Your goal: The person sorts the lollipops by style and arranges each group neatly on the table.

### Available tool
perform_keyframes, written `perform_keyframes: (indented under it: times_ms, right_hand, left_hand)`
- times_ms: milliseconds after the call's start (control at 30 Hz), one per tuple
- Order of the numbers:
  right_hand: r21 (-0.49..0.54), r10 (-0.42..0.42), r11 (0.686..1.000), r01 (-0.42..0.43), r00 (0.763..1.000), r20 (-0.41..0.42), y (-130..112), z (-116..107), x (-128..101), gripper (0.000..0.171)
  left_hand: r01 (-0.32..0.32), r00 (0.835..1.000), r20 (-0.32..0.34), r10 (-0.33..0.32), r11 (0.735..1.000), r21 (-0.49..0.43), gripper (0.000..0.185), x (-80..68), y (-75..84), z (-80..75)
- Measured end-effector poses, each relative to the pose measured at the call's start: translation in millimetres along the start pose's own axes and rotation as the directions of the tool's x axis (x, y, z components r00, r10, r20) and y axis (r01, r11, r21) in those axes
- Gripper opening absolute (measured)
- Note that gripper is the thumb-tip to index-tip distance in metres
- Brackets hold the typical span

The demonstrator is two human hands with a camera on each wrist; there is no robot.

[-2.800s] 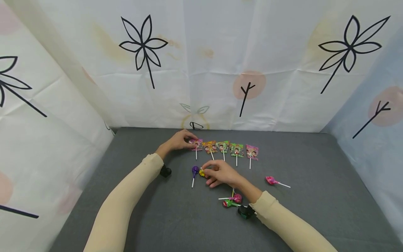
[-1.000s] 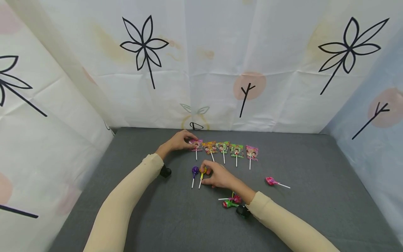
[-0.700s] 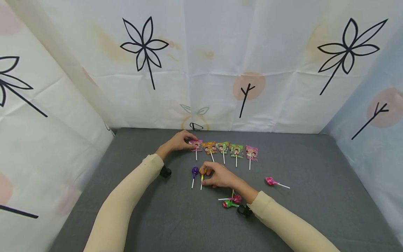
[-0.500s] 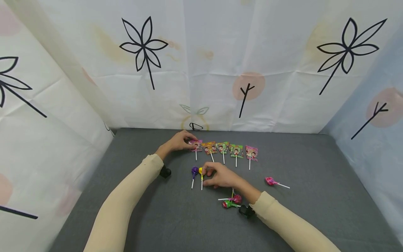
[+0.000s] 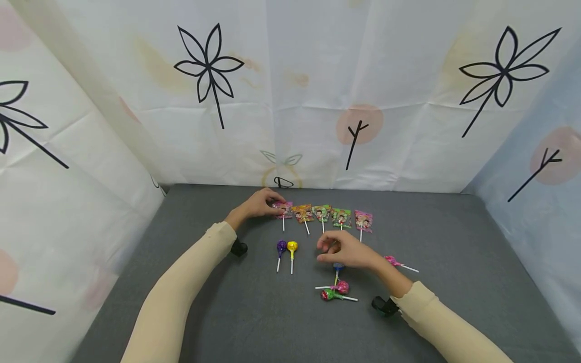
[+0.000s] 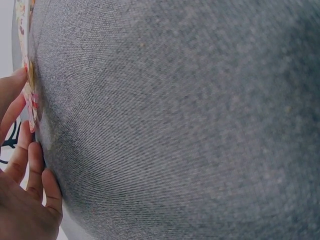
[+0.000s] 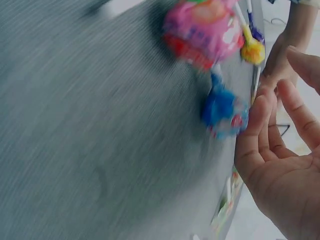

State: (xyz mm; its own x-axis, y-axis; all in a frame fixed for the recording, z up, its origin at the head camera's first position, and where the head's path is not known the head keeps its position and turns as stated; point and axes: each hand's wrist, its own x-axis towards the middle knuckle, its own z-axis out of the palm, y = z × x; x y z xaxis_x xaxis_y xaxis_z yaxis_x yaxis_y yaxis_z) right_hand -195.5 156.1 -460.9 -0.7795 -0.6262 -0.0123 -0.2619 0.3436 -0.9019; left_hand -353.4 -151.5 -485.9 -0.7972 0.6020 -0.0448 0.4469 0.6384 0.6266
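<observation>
- While the right hand [image 5: 347, 252] is hovering empty, fingers loosely curled and holding nothing, it is sitting just over a blue lollipop [image 5: 338, 267] in the loose pile, likely the nearest one to reach.
- Blue lollipop is lying on the grey table [image 5: 454, 282], just behind a pink lollipop [image 5: 341, 286] and a green-red lollipop [image 5: 328, 294]; another pink lollipop [image 5: 390, 260] is lying apart, beside the right wrist.
- Purple lollipop [image 5: 281, 246] and yellow lollipop [image 5: 292, 246] are lying side by side, sticks pointing toward the person, looking like the start of a second row.
- Left hand [image 5: 258, 204] is resting its fingertips on the pink packet [image 5: 283, 208], seemingly steadying the far row's left end; grip is a light touch, not a clasp.
- Far row is continuing with an orange packet [image 5: 302, 212], two green packets [image 5: 321, 212] [image 5: 341, 217] and another pink packet [image 5: 364, 220], sticks all aligned the same way.
</observation>
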Motion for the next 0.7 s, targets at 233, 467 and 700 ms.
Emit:
perform_keyframes:
  times_ms: [233, 467, 700]
  right_hand:
    - [-0.12, 0.02, 0.992, -0.032, 0.994, -0.107, 9.2, -7.5, -21.7, 0.027]
    - [-0.15, 0.042, 0.986, -0.067, 0.985, -0.165, 12.9, -5.6, -36.4, 0.034]
    - [-0.185, 0.11, 0.972, -0.146, 0.975, -0.192, 12.1, -3.0, -42.6, 0.041]
  left_hand:
    - [-0.008, 1.0, -0.001, 0.008, 1.0, -0.001, 0.034, -0.3, 0.7, -0.4]
    - [-0.005, 1.0, -0.004, 0.005, 1.0, 0.004, 0.034, -0.9, 1.0, -0.5]
    - [-0.009, 1.0, -0.004, 0.009, 1.0, 0.009, 0.034, -1.5, 2.7, -0.3]
